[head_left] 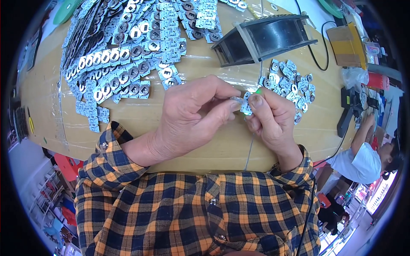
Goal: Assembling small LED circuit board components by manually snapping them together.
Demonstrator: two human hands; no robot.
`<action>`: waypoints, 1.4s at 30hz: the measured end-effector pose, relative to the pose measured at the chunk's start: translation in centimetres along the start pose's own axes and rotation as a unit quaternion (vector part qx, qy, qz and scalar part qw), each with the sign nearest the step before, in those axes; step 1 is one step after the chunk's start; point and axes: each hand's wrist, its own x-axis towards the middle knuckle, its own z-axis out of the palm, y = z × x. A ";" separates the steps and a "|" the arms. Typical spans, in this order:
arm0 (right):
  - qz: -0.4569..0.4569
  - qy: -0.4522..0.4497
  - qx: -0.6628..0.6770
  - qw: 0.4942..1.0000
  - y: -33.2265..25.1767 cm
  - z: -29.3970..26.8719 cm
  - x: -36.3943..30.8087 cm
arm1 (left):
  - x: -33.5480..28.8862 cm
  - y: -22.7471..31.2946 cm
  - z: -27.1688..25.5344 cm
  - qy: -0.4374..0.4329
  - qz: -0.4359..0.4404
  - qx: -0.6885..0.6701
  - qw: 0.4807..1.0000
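Note:
A small circuit board [245,106] is pinched between the thumb and fingers of my right hand [275,115], with green light glowing at its upper and lower edges. My left hand [194,113] meets it from the left, its thumb and forefinger closed on a small board piece [236,99] at the board's left edge. Whether the two pieces are still joined, I cannot tell. To the left of my hands lie heaped circuit board panels [124,77], many with round dark or silver parts. Loose single boards [282,83] are scattered beyond my right hand.
A black fan [269,38] stands on the tabletop [132,115] beyond my hands, with a dark cable [326,55] beside it. At the right are a cardboard box [346,45], a red container [378,80] and another person [363,158] in a light shirt.

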 end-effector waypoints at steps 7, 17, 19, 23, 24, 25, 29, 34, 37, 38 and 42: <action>0.041 -0.001 0.033 0.999 -0.5 0.1 0.0 | 0.4 -0.2 -0.3 0.023 0.067 -0.001 0.997; -0.132 0.074 -0.214 0.965 0.2 -1.4 0.3 | 0.2 0.2 -0.4 -0.130 0.080 0.080 0.985; -0.147 0.087 -0.283 0.944 0.2 -1.8 0.2 | 0.2 0.2 -0.4 -0.094 0.004 0.026 0.995; -0.192 0.085 -0.279 0.937 -0.1 -1.6 0.3 | 0.6 -0.1 -0.2 -0.005 -0.113 -0.175 0.978; -0.220 0.076 -0.311 0.921 -0.1 -1.5 0.4 | 0.7 0.1 -0.2 0.008 -0.148 -0.220 0.964; -0.219 0.073 -0.311 0.922 -0.1 -1.4 0.5 | 0.8 0.2 -0.3 0.011 -0.149 -0.221 0.964; -0.211 0.090 -0.344 0.910 -0.4 -1.3 0.6 | 0.9 0.7 -0.4 -0.001 -0.173 -0.205 0.963; -0.208 0.058 -0.203 0.955 -0.6 -1.3 0.7 | 0.4 0.0 -0.4 -0.031 -0.153 -0.178 0.972; -0.207 0.031 -0.278 0.937 -0.2 -1.2 0.9 | 0.3 -0.4 -0.3 -0.063 -0.100 -0.125 0.985; -0.209 0.058 -0.295 0.930 0.0 -1.3 0.9 | 0.4 -0.3 -0.5 -0.092 -0.066 -0.048 0.992; -0.194 0.086 -0.277 0.937 -0.1 -1.7 0.7 | 0.2 -0.2 0.2 -0.029 -0.122 -0.095 0.988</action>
